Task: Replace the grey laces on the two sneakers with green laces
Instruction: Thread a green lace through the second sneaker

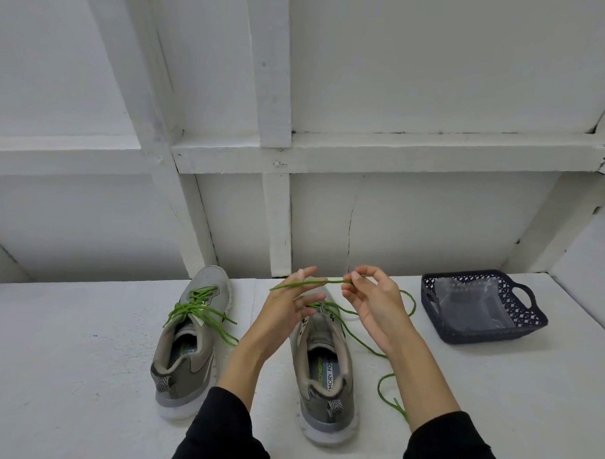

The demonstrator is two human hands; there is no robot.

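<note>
Grey sneakers [184,338] with green laces [199,308], zigzag heel tabs; right of them, navy lattice basket [517,316]; black sleeves [218,432].

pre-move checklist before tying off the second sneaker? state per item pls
1. Left sneaker carries green lace: ok.
2. Right sneaker threaded with green lace: ok, though the upper eyelets are hidden behind the hands.
3. Right hand pinches the lace: ok.
4. Left hand has a firm grip on the strand: cannot tell.
5. Loose tail lying on the table, unsnagged: ok.
6. Grey laces in the basket: cannot tell.
</note>
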